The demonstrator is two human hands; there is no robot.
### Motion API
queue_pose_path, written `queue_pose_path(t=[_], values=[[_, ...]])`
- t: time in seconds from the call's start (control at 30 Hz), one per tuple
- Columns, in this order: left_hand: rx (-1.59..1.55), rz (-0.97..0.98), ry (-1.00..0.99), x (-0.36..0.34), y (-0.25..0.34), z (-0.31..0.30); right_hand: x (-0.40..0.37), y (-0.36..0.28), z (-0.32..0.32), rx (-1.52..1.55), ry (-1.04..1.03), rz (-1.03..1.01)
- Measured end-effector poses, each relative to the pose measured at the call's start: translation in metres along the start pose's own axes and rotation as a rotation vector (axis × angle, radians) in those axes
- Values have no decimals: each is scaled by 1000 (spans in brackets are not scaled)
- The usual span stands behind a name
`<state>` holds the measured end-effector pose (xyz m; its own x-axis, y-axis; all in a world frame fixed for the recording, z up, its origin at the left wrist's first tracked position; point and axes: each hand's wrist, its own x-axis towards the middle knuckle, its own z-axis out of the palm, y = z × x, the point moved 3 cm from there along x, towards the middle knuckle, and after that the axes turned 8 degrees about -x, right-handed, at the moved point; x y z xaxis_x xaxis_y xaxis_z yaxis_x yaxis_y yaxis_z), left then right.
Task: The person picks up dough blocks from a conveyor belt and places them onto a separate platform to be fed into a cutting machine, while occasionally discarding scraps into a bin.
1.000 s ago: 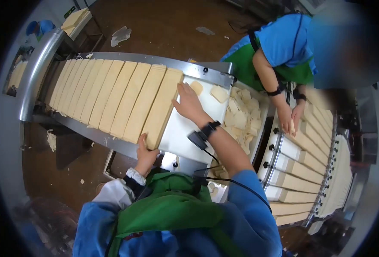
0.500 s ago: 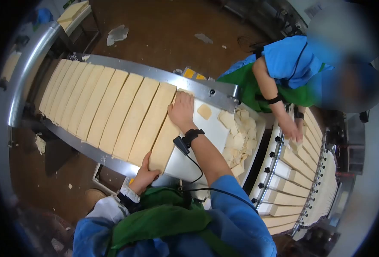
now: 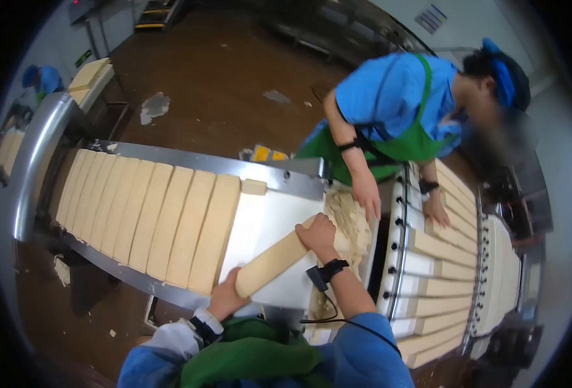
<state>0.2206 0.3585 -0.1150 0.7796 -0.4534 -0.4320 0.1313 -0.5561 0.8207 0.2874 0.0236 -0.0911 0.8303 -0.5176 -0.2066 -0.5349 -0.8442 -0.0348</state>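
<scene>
I hold one long pale slab (image 3: 274, 260) lifted off the white belt (image 3: 266, 216) and turned diagonally. My left hand (image 3: 224, 299) grips its near end and my right hand (image 3: 318, 236) grips its far end, close to a heap of broken pale pieces (image 3: 349, 216). A row of several matching slabs (image 3: 143, 216) lies side by side on the belt to my left. A small pale offcut (image 3: 254, 187) sits at the belt's far edge.
A co-worker in blue with a green apron (image 3: 389, 123) stands opposite, one hand (image 3: 366, 197) on the heap of pieces, the other (image 3: 436, 210) on a second conveyor (image 3: 454, 271) carrying spaced slabs at right. A steel rail (image 3: 202, 165) borders the belt. Brown floor (image 3: 221, 77) lies beyond.
The end slab has been lifted off the row and swung right towards the scrap heap. The view has tilted up, and the co-worker's hand has moved onto the heap.
</scene>
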Motion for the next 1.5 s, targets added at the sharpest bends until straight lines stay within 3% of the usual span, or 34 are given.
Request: queue_pose_path(t=[0.03, 0.07, 0.13, 0.2, 0.27, 0.3, 0.37, 0.47, 0.5, 0.57, 0.63, 0.8, 0.93, 1.0, 1.07, 1.13, 1.23, 1.33, 1.4, 1.43, 1.5], values=[[63, 69, 8, 1, -4, 6, -19, 25, 3, 182, -181, 105], [135, 59, 16, 5, -3, 8, -45, 40, -8, 182, -218, 163], [225, 97, 40, 12, -1, 9, -84, 52, -47, 498, -340, -133], [257, 121, 46, 23, -4, 16, -109, 86, 20, 347, -183, -296], [317, 149, -51, 28, -7, 24, -142, 78, 13, 51, -211, -145], [394, 122, -1, 32, -10, 25, -153, 80, 27, 61, -211, -86], [488, 133, 26, 35, 7, 37, -169, 92, 43, 104, 42, 6], [366, 222, -51, 29, 53, 53, -208, 125, -2, 122, 202, 110], [318, 297, -64, 28, 77, 70, -214, 148, -17, 121, 182, 129], [257, 445, -92, 33, 120, 107, -217, 206, -40, 45, 349, 114], [229, 549, -133, 43, 169, 145, -209, 266, -77, 185, 394, 129], [310, 577, -167, 65, 285, 239, -159, 420, -125, 179, 248, 178], [415, 566, -195, 80, 340, 288, -108, 510, -92, 338, 163, 76], [448, 589, -183, 90, 352, 303, -99, 535, -73, 764, -127, 198], [544, 544, -197, 93, 365, 317, -88, 563, -37, 917, -132, 268], [511, 583, -225, 88, 376, 332, -84, 570, -20, 1074, -139, 341], [388, 713, -253, 104, 369, 364, -104, 546, -41, -17, 456, 495], [259, 811, -257, 129, 347, 414, -121, 497, -60, 145, 469, 355], [-272, 284, -503, 132, 338, 443, -139, 462, -63, 279, 536, 331], [-267, 280, -479, 133, 340, 449, -143, 449, -61, 409, 597, 315], [-52, 463, -291, 135, 342, 452, -143, 436, -51, 410, 577, 325]])
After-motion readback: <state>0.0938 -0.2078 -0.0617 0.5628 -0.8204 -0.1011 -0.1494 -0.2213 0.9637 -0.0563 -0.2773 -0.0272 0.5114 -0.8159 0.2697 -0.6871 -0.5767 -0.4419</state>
